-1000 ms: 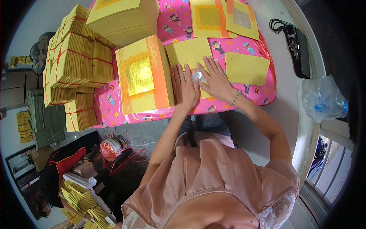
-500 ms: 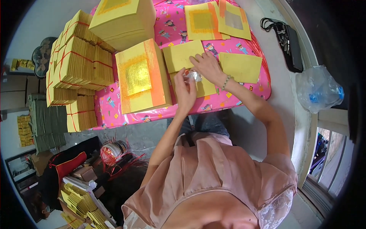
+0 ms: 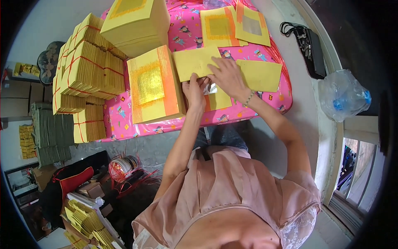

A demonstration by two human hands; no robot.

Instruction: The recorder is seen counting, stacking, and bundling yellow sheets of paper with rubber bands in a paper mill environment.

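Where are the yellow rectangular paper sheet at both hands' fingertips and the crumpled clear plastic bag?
Yellow rectangular paper sheet (image 3: 192, 63): head view, on its plain face.
Crumpled clear plastic bag (image 3: 343, 92): head view, on its wrinkled middle.

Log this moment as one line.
left hand: at lower edge of yellow sheet; right hand: on its right part; between hands: silver patch; left of sheet: yellow stack

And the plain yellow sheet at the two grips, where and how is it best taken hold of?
Probably by its near edge, pinched lightly from the near side. The yellow sheet looks thin and flat; the left grip is at this edge, while its left side lies close to the tall paper stack.
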